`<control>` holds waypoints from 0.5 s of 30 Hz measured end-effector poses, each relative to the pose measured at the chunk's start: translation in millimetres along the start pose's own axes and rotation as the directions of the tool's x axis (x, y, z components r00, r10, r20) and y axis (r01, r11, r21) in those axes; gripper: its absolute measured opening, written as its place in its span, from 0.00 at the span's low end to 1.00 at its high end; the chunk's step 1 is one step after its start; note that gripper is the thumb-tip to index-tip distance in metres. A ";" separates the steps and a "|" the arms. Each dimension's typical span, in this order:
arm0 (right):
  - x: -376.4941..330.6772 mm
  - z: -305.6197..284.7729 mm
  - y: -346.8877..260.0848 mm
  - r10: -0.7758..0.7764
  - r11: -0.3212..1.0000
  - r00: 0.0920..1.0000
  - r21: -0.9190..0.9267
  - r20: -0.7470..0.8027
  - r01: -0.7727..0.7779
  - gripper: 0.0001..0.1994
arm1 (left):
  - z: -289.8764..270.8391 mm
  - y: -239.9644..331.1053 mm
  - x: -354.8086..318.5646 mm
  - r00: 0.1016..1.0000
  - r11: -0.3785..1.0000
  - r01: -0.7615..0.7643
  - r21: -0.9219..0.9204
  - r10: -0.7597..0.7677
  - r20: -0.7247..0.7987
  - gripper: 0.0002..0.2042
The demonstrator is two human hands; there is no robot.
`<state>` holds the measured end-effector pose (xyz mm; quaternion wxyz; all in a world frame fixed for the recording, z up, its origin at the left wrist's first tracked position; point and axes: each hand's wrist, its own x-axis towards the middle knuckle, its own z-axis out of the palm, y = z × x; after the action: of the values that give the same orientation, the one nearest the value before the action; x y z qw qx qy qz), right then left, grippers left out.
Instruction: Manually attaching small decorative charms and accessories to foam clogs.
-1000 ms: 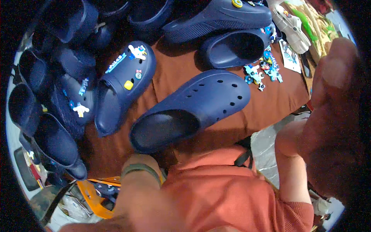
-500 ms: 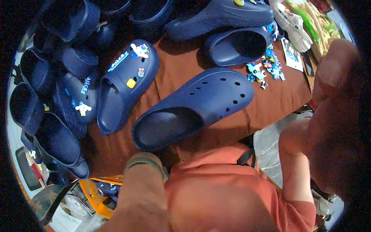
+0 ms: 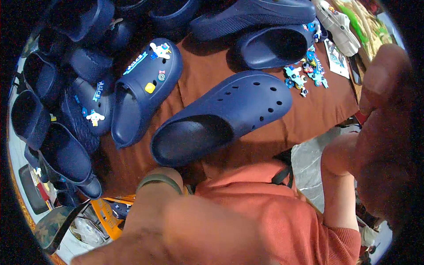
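Since the bare clog [image 3: 238, 108] lies mid-cloth [image 3: 198, 70] with every visible hole unfilled, we log no charms fitted there. The decorated clog [image 3: 138, 98] to its left carries several, one hole near the toe showing open. Loose charms [image 3: 317, 74] sit unfitted past the bare clog's toe. Left hand [image 3: 190, 234], nearest that clog's heel, and right hand [image 3: 380, 128], right of the cloth, are blurry; we can't tell either grip.

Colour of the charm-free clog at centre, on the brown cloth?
Dark navy blue; the clog shows best in the head view, the only one.
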<state>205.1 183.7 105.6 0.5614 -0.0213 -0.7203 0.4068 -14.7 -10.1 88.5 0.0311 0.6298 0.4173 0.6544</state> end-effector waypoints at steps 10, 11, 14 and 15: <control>2.7 0.7 -1.9 -0.018 1.000 1.000 0.005 0.002 0.018 0.11 | 0.2 -0.2 -1.8 1.000 1.000 0.000 0.009 0.000 -0.010 0.07; 5.1 -0.2 -0.3 -0.019 1.000 1.000 0.009 0.000 0.019 0.11 | 2.2 0.2 -2.2 1.000 1.000 -0.003 0.008 0.003 -0.008 0.07; 8.2 0.7 1.0 -0.024 1.000 1.000 0.013 0.000 0.024 0.11 | 1.6 -0.3 -1.8 1.000 1.000 -0.004 0.010 0.004 -0.012 0.07; 8.7 1.3 1.8 -0.033 0.999 0.999 0.015 0.002 0.033 0.11 | 0.2 -0.4 -1.3 1.000 1.000 -0.014 0.012 0.015 -0.017 0.07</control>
<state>200.0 188.4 111.3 0.5672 -0.0050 -0.7182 0.4029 -14.4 -10.5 87.3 0.0188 0.6273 0.4169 0.6576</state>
